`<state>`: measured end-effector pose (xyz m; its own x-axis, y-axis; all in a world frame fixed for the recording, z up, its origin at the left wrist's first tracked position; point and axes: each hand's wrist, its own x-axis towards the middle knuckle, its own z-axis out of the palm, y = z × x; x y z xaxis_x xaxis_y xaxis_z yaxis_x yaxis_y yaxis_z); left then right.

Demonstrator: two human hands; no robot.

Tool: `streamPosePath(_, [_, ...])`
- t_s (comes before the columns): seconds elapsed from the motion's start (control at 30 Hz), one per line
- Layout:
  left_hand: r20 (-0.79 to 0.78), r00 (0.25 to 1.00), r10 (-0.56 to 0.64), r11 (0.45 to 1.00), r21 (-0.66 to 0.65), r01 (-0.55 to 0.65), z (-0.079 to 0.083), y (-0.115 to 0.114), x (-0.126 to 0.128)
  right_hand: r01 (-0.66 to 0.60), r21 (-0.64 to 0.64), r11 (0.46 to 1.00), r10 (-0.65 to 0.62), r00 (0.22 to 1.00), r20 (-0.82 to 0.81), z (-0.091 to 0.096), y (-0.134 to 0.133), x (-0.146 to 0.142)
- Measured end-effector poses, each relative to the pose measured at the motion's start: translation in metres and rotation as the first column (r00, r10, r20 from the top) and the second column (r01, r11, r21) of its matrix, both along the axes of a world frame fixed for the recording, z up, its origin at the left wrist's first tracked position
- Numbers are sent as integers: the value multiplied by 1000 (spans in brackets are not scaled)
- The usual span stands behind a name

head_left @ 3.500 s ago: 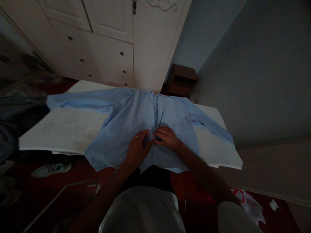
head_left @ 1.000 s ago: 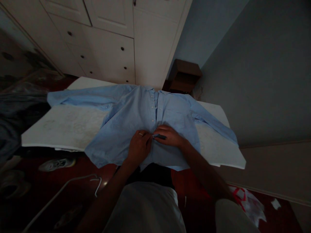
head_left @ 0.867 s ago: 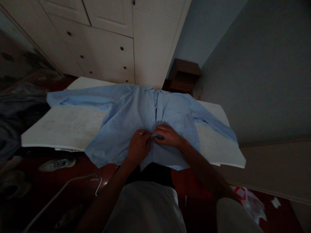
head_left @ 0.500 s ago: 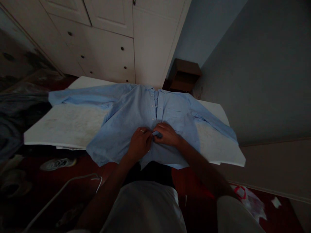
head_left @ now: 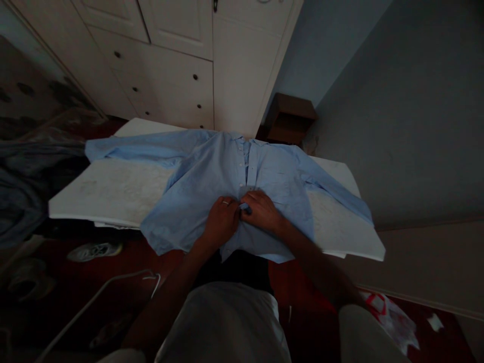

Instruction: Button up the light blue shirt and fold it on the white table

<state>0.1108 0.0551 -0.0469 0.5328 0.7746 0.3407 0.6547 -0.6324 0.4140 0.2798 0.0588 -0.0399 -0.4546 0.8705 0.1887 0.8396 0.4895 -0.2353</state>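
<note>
A light blue button-up shirt (head_left: 204, 176) lies spread front side up over a white board (head_left: 113, 189), its sleeves stretched out to both sides. Its collar points away from me, and the front gapes a little below it. My left hand (head_left: 222, 220) and my right hand (head_left: 261, 210) meet at the middle of the front, fingers pinching the cloth of the button edges. A ring shows on the left hand. The fingers cover whatever button lies between them.
White drawers and cupboards (head_left: 170, 75) stand behind the board, with a small brown cabinet (head_left: 293, 116) by the wall. Dark clothing (head_left: 22, 186) is heaped at the left. A shoe (head_left: 94, 251) and a plastic bag (head_left: 395, 320) lie on the red floor.
The view has shifted slightly, so the scene sits a little further right. Both hands stay at the same spot on the shirt front, with their fingers slightly closer together.
</note>
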Motion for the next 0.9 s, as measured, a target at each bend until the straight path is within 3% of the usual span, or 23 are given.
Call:
streamPosePath(0.37, [138,990,-10,1000,-3,11,-3,-2,-6,-40,16,999,41,996,-82,-1,-2,5])
streamPosePath(0.7, [141,990,9,1000,26,-13,-3,-3,-4,-145,43,988,150,973,-177,-3,3,18])
streamPosePath(0.9, [45,999,1,1000,20,-2,1,-3,-2,-217,-40,975,205,958,-201,0,6,25])
